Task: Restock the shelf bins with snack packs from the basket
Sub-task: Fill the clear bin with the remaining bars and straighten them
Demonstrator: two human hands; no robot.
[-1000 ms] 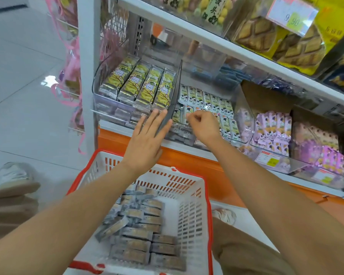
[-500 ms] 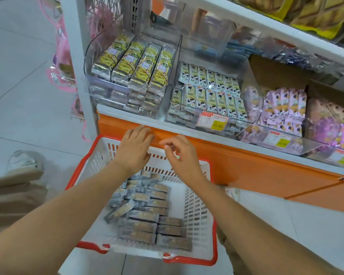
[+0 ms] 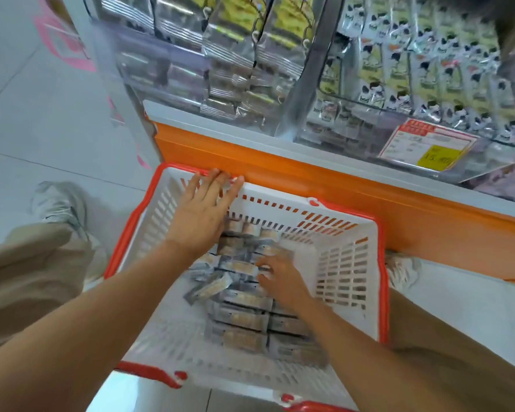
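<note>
A white basket with a red rim stands on the floor against the shelf's orange base. Several grey snack packs lie stacked inside it. My left hand hovers flat over the basket's far left corner, fingers straight, holding nothing. My right hand is down among the packs with its fingers spread on the top ones; whether it grips one cannot be seen. Above, clear shelf bins hold yellow-green packs on the left and small cow-print packs on the right.
An orange shelf base runs just behind the basket. A red and yellow price tag hangs on the right bin's front. My knees in tan trousers and a shoe flank the basket on the tiled floor.
Both hands dropped from the shelf bins down to the basket. My right hand went in among the packs; my view tilted downward.
</note>
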